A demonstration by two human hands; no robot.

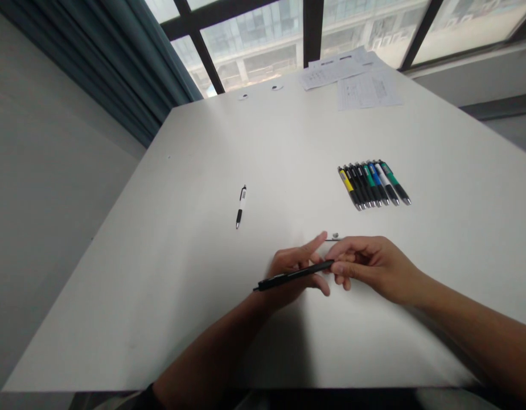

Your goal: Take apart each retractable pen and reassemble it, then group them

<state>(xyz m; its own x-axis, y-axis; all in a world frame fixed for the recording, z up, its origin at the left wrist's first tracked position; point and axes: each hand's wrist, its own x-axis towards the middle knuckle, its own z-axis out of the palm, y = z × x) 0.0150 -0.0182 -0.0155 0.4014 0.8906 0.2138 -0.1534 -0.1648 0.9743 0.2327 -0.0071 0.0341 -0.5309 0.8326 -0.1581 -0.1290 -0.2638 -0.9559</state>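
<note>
A black pen [291, 276] is held at a slant above the table, one end between the thumb and fingers of my right hand [379, 265]. Its other end points left, passing in front of my left hand [288, 259]. The thumb and index finger of that hand are spread apart, their tips close to my right fingertips; its other fingers are partly hidden. Just beyond the hands lies a small metallic piece [335, 235], with a thin dark rod [331, 240] partly covered by my right hand.
A white and black pen [241, 206] lies alone left of centre on the white table [194, 239]. Several pens [374, 185] in yellow, black, green, blue and white lie side by side at the right. Papers [352, 77] rest at the far edge by the window.
</note>
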